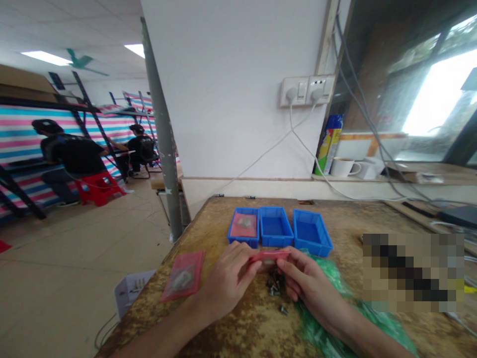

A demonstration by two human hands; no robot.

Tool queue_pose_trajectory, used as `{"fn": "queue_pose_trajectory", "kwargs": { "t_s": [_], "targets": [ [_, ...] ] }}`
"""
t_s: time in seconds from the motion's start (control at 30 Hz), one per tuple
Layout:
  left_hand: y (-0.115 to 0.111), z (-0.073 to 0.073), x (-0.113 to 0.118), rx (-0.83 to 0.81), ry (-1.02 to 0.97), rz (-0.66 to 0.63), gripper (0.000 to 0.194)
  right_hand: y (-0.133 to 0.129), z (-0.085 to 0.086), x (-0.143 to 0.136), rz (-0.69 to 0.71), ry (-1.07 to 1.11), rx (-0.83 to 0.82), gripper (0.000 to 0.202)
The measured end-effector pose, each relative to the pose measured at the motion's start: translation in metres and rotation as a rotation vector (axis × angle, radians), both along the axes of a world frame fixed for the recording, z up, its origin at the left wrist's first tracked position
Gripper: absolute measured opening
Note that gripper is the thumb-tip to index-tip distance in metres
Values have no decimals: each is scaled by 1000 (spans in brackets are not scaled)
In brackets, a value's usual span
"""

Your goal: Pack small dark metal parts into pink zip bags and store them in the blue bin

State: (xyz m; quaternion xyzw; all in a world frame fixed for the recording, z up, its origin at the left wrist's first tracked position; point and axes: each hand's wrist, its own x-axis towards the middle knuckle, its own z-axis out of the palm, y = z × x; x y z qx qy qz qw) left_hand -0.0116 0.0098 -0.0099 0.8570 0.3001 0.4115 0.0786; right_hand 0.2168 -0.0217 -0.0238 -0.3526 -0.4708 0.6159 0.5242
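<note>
Both hands, left hand (231,278) and right hand (303,281), pinch a thin red bag (269,256) by its ends near the tabletop's (231,328) middle. It looks light, floppy and slippery; best held by its edges.

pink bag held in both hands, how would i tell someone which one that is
Start at the row of three blue bins on the worn wooden table and come toward the wearer. Just in front of the middle bin, the left hand and right hand pinch the pink bag by its ends, over small screws. The other pink bags lie flat, one in the left bin, one at the table's left edge.
</note>
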Motion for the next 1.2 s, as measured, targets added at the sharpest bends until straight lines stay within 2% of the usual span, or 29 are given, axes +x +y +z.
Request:
{"fn": "queue_pose_trajectory", "kwargs": {
  "t_s": [0.17,0.37,0.67,1.0,1.2],
  "targets": [
    [2,-7,-1,-53,-38,52,11,-1,-1,2,-19,-58,7,38],
    [1,-8,-1,-111,-16,36,12,-2,3,1,6,-13,-19,40],
    [2,-10,-1,-54,27,65,19,-1,7,1,29,-43,-13,44],
    [1,3,-1,-8,47,9,26,-3,6,2,45,-48,-1,40],
    [0,3,-2,9,32,-35,25,-3,7,1,58,-61,7,41]
  ]
}}
